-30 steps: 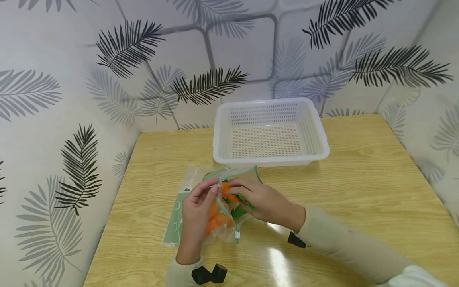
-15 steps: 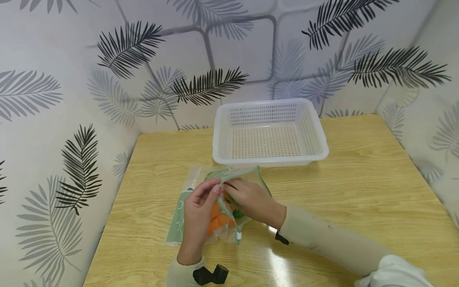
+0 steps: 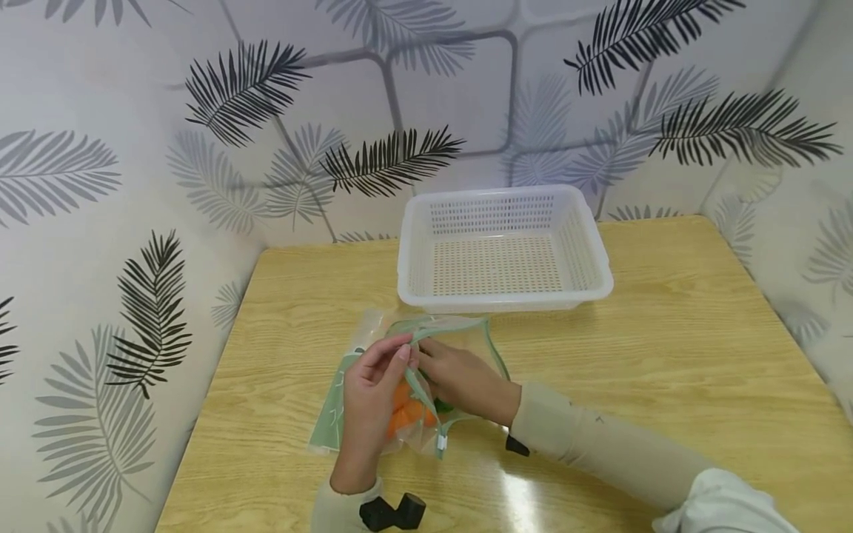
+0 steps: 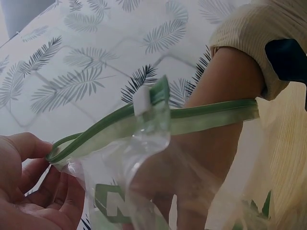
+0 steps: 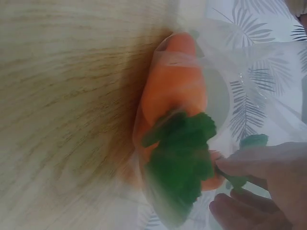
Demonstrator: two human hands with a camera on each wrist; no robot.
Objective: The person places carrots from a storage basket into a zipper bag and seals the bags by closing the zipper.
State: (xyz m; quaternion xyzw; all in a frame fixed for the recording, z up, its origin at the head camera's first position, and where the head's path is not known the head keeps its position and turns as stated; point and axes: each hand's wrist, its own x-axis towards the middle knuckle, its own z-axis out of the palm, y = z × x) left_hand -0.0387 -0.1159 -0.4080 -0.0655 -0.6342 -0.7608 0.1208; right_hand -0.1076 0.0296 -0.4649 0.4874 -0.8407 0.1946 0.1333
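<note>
A clear zip bag [image 3: 421, 437] with a green rim lies on the table, its mouth spread. My left hand [image 3: 369, 385] pinches that rim between thumb and fingertips; the left wrist view has the pinched edge at left and a white slider [image 4: 141, 100] on the zip. Through the mouth my right hand [image 3: 466, 379] reaches deep inside, its fingertips hidden in the head view. From the right wrist, thumb and fingers [image 5: 240, 163] pinch a carrot at its green-topped end. Other orange carrots [image 5: 175, 86] rest in the bag, partly covered by green leaves [image 5: 180, 165].
A white perforated plastic basket [image 3: 503, 302] stands behind the bag at the back of the wooden table [image 3: 666, 333]. Beneath the bag's left side shows a green printed panel [image 3: 328, 426]. A leaf-patterned wall covering [image 3: 266, 178] rises behind the table.
My right hand has gone left and deeper into the bag, taking the leafy carrot inside with it. My left hand keeps its pinch on the rim, almost unmoved.
</note>
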